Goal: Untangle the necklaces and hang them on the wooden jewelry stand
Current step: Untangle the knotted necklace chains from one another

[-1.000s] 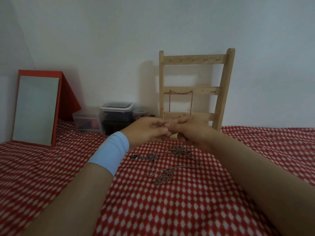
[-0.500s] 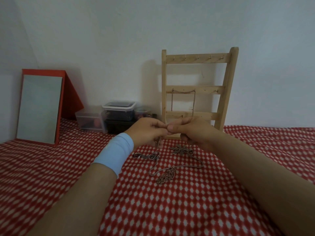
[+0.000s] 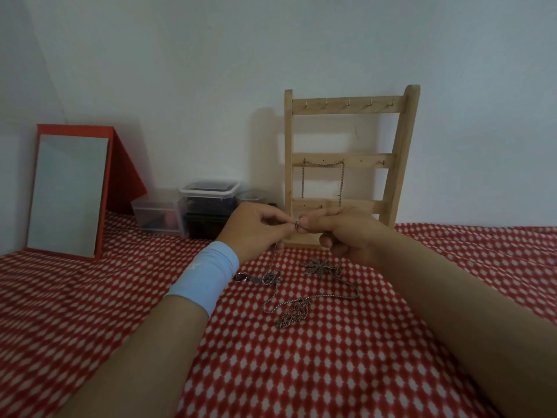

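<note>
Necklaces (image 3: 297, 310) tangled on the cloth, one end pinched in both hands

A red cloth with white dots (image 3: 301, 372) covers the surface from front to back wall. Against that wall stands the wooden jewelry stand (image 3: 399, 164), upright, three rails across it; one hung chain (image 3: 322, 165) drapes from two hooks on the middle rail. Far left, a red-framed mirror (image 3: 67, 194) leans back. Between mirror and stand sit clear plastic boxes (image 3: 208, 193), close together.

Both forearms reach in from the bottom edge, the left one wearing a light blue wristband (image 3: 205, 273). The left hand (image 3: 253, 230) and right hand (image 3: 349, 233) meet just in front of the stand's foot, fingertips together, each pinching a small ring (image 3: 297, 226) at a chain's end. From the left hand that chain drops to the heap on the cloth, just below the hands. A flower pendant (image 3: 319, 266) lies under the right hand.
</note>
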A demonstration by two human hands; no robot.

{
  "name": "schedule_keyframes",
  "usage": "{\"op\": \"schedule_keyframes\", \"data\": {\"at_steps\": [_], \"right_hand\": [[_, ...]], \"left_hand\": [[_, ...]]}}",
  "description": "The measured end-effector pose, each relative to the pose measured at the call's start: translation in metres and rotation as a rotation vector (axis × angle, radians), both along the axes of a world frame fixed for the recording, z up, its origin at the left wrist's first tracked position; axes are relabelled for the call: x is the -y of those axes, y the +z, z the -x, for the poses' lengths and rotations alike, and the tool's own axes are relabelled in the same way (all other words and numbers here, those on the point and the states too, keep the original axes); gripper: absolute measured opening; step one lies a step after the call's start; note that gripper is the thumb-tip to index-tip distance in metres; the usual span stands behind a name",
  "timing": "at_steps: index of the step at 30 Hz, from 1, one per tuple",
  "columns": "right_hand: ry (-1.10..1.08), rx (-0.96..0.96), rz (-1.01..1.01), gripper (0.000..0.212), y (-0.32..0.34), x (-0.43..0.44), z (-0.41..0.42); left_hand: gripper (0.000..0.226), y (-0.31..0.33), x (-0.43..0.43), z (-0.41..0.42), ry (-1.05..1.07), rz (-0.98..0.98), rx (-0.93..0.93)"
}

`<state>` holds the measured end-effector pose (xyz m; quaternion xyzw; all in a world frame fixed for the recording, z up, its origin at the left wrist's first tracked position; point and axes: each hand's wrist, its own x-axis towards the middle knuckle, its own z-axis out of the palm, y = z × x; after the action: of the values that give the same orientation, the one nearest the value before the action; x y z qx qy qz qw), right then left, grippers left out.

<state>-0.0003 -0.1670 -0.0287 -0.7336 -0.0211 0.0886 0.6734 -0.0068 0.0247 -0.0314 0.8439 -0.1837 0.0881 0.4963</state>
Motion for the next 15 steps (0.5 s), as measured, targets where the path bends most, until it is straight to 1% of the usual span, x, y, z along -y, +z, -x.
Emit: {"op": "schedule_keyframes", "data": {"at_steps": [2,7,12,15], "right_hand": [[-0.004,0.000,0.005,0.017,0.0006,0.0002,-0.0003],[-0.029,0.024,0.024,0.025,-0.0012,-0.0008,-0.0001],[-0.052,0.033,0.027,0.019,0.0008,-0.0018,0.0023],[-0.081,0.028,0.029,0.020,-0.0001,-0.0020,0.0018]], "left_hand": [[0.008,-0.0004,0.0000,-0.0005,0.008,-0.010,0.019],[0.007,-0.0008,0.0018,-0.0024,0.035,-0.030,0.050],[0.011,-0.0032,0.0069,-0.0014,0.031,-0.009,0.055],[0.010,-0.0045,0.0081,-0.0006,0.034,-0.010,0.080]]}}
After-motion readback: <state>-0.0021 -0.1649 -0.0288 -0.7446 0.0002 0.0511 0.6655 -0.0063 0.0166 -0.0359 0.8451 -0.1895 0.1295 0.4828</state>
